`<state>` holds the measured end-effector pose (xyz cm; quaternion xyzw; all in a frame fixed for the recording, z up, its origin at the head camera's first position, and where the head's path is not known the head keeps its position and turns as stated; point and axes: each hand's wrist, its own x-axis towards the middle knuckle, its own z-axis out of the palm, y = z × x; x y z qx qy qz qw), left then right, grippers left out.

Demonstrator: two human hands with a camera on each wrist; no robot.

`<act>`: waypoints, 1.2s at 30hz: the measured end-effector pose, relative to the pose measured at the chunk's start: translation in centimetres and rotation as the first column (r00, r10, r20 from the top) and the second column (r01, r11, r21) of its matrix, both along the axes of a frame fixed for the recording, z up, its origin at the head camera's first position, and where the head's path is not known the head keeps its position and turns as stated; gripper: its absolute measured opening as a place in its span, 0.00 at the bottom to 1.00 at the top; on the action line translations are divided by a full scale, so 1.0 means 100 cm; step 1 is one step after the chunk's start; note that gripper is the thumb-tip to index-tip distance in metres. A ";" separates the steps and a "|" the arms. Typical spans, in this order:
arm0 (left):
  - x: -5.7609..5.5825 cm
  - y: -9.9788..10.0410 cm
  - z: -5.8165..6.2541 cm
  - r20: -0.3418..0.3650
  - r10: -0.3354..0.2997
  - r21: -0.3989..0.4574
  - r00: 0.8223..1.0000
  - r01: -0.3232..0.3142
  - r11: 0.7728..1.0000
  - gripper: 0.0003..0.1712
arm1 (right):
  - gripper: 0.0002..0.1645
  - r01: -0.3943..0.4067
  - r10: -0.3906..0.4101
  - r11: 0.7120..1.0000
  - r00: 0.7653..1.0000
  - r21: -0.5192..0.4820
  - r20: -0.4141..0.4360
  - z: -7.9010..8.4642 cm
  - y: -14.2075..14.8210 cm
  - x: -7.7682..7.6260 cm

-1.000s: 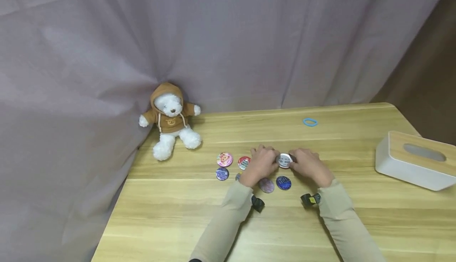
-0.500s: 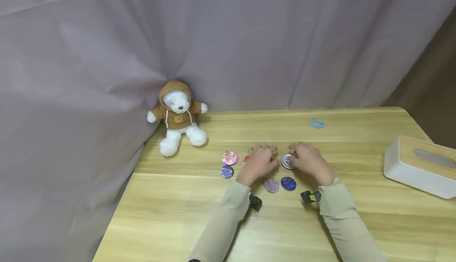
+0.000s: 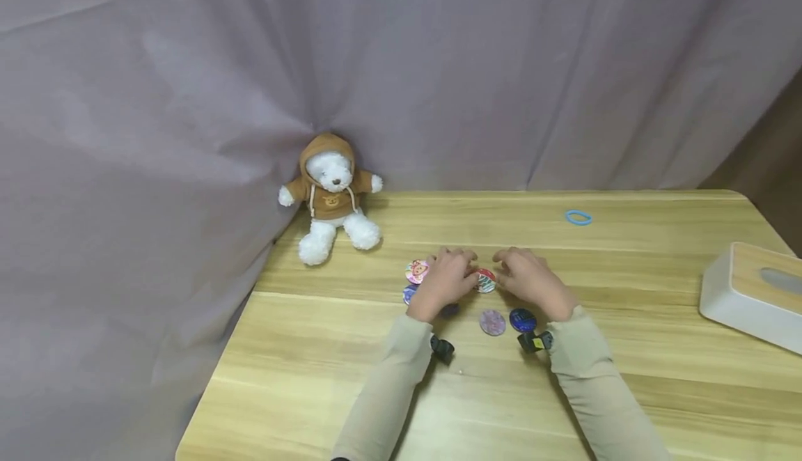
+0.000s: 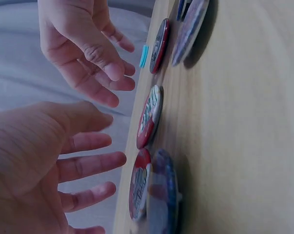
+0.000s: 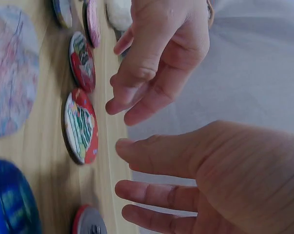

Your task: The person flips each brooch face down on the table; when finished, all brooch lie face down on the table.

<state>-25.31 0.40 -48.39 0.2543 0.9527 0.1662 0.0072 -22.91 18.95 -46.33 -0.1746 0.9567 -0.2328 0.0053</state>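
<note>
A round badge with red, white and green stripes [image 3: 485,280] lies on the table between my two hands. My left hand [image 3: 446,281] hovers at its left, fingers spread and loosely bent, holding nothing. On the other side, my right hand [image 3: 534,281] is likewise loosely spread and holds nothing. In the right wrist view, both thumbs stand apart from the striped badge. Beside it there lies another red badge [image 5: 82,61]. A silver-grey badge with a red rim [image 5: 90,222] sits below my right hand; the head view hides it.
Nearer lie a pale pink-purple badge [image 3: 492,322] and a dark blue badge [image 3: 523,319]. A pink badge [image 3: 416,271] and a blue-purple badge [image 3: 410,294] are at left. Farther out are a white teddy bear [image 3: 332,203], a blue band [image 3: 578,217] and a tissue box [image 3: 745,297].
Both hands have come away from the silver-grey badge and shifted left over the table, uncovering the striped badge. The head view has turned left, so things appear farther right.
</note>
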 end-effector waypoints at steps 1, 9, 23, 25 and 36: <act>0.000 0.000 0.000 0.005 -0.003 0.009 1.000 0.003 1.000 0.23 | 0.24 -0.005 0.005 1.000 1.000 0.004 0.000 -0.001 -0.001 -0.001; 0.000 -0.002 -0.005 -0.010 -0.011 0.018 1.000 0.011 1.000 0.21 | 0.25 -0.025 0.025 0.999 1.000 0.028 0.007 -0.009 -0.007 -0.004; -0.003 -0.001 -0.009 -0.029 -0.040 -0.059 0.999 0.038 0.998 0.19 | 0.19 -0.052 0.052 0.999 0.996 -0.006 -0.078 -0.019 -0.005 -0.007; -0.003 -0.002 -0.009 -0.031 -0.044 -0.058 0.999 0.042 0.997 0.19 | 0.18 -0.057 0.056 0.998 0.996 -0.002 -0.074 -0.019 -0.006 -0.007; -0.006 0.000 -0.007 -0.003 -0.060 -0.053 0.998 0.060 0.997 0.11 | 0.16 -0.066 0.065 0.998 0.995 -0.016 -0.074 -0.020 -0.009 -0.007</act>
